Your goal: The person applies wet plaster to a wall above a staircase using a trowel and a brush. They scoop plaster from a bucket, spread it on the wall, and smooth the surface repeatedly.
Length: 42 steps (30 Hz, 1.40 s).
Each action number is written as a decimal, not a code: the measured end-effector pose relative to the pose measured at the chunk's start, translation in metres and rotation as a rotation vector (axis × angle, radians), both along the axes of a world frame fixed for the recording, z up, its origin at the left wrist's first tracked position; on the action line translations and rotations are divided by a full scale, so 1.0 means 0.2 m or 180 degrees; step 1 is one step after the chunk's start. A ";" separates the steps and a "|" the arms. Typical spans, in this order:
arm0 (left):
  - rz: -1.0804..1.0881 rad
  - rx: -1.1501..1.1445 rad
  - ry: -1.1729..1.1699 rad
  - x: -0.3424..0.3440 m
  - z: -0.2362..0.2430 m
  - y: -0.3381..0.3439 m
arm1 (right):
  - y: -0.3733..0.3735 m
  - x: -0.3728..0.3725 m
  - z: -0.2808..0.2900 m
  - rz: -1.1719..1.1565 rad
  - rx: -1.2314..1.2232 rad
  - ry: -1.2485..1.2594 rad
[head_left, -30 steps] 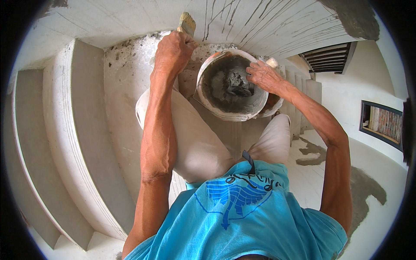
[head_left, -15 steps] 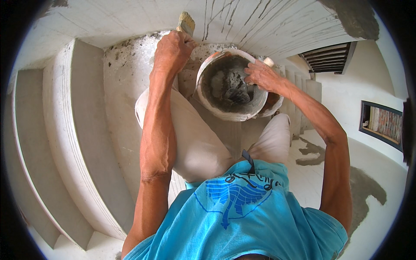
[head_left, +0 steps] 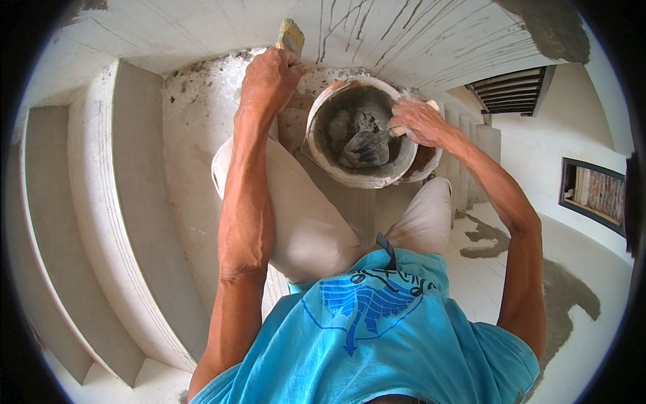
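Observation:
My left hand point(head_left: 269, 81) is closed on a brush point(head_left: 289, 37) with pale, crusted bristles, held against or very near the wall above the bucket. My right hand point(head_left: 420, 121) grips the pale handle of a trowel point(head_left: 365, 149), whose broad blade lies in wet grey mortar point(head_left: 360, 114) inside a white bucket point(head_left: 356, 180). The bucket sits just beyond my knees, its rim smeared. Partly hidden behind it at the right is a second container point(head_left: 424, 161) with a brownish inside.
Plastered steps point(head_left: 134, 209) rise along the left, with more point(head_left: 481, 161) at the right. Above, a pale wall point(head_left: 404, 34) carries dark drips. A slatted opening point(head_left: 508, 87) and a dark-framed opening point(head_left: 592, 192) are at the right. Grey patches point(head_left: 565, 303) mark the lower surface at right.
My right hand has shifted slightly right and down, and the trowel blade now shows more fully in the front of the bucket. My left hand and the brush have stayed still.

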<state>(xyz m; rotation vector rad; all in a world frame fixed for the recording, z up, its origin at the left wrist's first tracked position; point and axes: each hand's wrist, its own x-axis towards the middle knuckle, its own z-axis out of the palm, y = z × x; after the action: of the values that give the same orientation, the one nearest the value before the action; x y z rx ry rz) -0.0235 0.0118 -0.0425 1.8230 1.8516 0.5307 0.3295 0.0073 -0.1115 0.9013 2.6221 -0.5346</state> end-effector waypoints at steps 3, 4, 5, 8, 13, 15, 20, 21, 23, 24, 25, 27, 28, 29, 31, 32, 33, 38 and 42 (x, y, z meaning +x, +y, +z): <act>0.0028 0.0106 -0.0097 0.00 -0.02 0.01 | -0.02 0.14 -0.11 -0.0076 0.0040 0.1046; 0.0080 0.0163 -0.0188 0.00 -0.02 0.01 | -0.02 0.12 -0.09 -0.0192 -0.0143 0.0962; 0.0132 0.0225 -0.0281 -0.01 -0.02 0.00 | -0.02 0.11 -0.06 -0.0306 -0.0322 0.0875; 0.0179 0.0208 -0.0237 -0.02 -0.11 0.04 | -0.11 0.27 -0.23 -0.0423 0.0124 0.1497; 0.0409 -0.0150 -0.0021 -0.03 -0.03 0.00 | -0.25 0.12 -0.11 -0.1595 -0.0065 0.1499; 0.0469 -0.0196 -0.0040 -0.03 0.01 -0.02 | -0.26 0.00 0.06 -0.1944 -0.0393 0.1648; 0.0445 -0.0202 -0.0073 -0.02 0.02 0.00 | -0.22 -0.21 0.29 -0.2404 -0.0500 0.2781; 0.0454 -0.0178 -0.0002 -0.03 0.00 0.01 | -0.18 -0.23 0.30 -0.2305 -0.0243 0.2643; 0.0438 -0.0092 -0.0019 -0.02 -0.05 0.02 | -0.14 -0.30 0.37 -0.2251 -0.0161 0.2949; 0.0441 -0.0053 -0.0023 -0.03 -0.06 0.02 | -0.12 -0.35 0.41 -0.2214 -0.0130 0.3103; 0.0412 -0.0036 -0.0040 -0.03 -0.06 0.02 | -0.10 -0.39 0.44 -0.2188 -0.0071 0.3224; 0.0359 0.0000 -0.0070 -0.02 -0.05 0.02 | -0.06 -0.46 0.48 -0.2130 0.0044 0.3468; 0.0362 -0.0038 -0.0038 -0.02 -0.06 0.02 | -0.04 -0.50 0.48 -0.2124 0.0072 0.3582; 0.0366 -0.0076 -0.0007 -0.02 -0.07 0.03 | -0.03 -0.53 0.48 -0.2118 0.0099 0.3697; 0.0381 -0.0103 -0.0015 -0.02 -0.07 0.03 | 0.00 -0.58 0.50 -0.2105 0.0247 0.3761; 0.0391 -0.0093 -0.0055 -0.02 -0.06 0.02 | 0.01 -0.61 0.52 -0.2099 0.0369 0.3709; 0.0399 -0.0081 -0.0095 -0.02 -0.06 0.02 | 0.02 -0.63 0.54 -0.2094 0.0493 0.3657; 0.0401 -0.0068 -0.0177 -0.02 -0.05 0.01 | 0.06 -0.71 0.59 -0.2141 0.0422 0.3751; 0.0361 -0.0135 -0.0109 -0.02 -0.05 0.02 | 0.08 -0.79 0.66 -0.2186 0.0175 0.3835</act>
<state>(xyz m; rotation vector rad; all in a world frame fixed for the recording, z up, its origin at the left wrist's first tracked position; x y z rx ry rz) -0.0281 0.0150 -0.0530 1.6790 1.9369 0.5549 0.1710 0.0238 0.0196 1.9846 3.2001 -1.5848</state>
